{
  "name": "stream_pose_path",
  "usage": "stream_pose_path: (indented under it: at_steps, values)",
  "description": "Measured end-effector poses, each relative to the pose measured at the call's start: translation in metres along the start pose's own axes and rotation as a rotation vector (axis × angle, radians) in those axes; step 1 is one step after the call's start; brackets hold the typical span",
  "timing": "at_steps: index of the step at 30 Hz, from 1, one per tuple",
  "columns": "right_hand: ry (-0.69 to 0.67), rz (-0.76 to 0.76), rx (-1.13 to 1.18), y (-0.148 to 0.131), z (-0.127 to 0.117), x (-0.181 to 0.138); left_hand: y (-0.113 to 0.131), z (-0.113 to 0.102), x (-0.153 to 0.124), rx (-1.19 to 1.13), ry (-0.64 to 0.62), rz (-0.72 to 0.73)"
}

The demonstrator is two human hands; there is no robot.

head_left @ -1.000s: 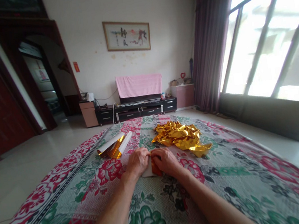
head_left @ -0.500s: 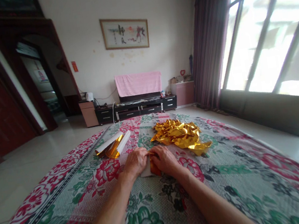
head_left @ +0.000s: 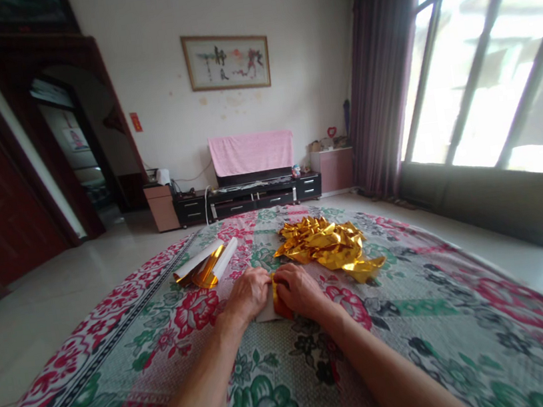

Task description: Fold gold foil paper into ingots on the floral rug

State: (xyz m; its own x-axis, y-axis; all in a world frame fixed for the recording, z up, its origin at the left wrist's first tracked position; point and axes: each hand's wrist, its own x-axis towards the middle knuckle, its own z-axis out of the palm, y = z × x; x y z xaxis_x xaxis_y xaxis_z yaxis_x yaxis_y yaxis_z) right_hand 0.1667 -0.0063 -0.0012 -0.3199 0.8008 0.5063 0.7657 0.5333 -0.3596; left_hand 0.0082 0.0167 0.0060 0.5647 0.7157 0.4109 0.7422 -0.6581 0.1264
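Little moved: your left hand (head_left: 250, 293) and right hand (head_left: 299, 288) stay close, gold paper (head_left: 278, 302) now poking up between them. Fingers narrow, pinching paper down on blanket (head_left: 419, 317) to hold fold. Gold pile (head_left: 325, 244) just behind, spare sheets (head_left: 207, 266) to left, near for reach.

- A small sheet of gold foil paper with a white back (head_left: 278, 305) lies partly folded on the flowered quilt (head_left: 419, 317), pinched between the left hand (head_left: 248, 294) and right hand (head_left: 301, 290).
- Only a gold-orange strip and a white edge show.
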Motion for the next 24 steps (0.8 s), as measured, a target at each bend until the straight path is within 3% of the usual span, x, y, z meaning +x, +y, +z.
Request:
stream_pose_path:
  at_steps: [11,24]
  values:
    - [-0.046,0.025,-0.053,-0.005,-0.006,0.001,0.001,-0.004,0.001,0.013,-0.071,0.007]
    - [-0.129,0.094,-0.158,-0.012,-0.01,0.001,0.001,-0.005,-0.002,0.0,-0.058,0.035]
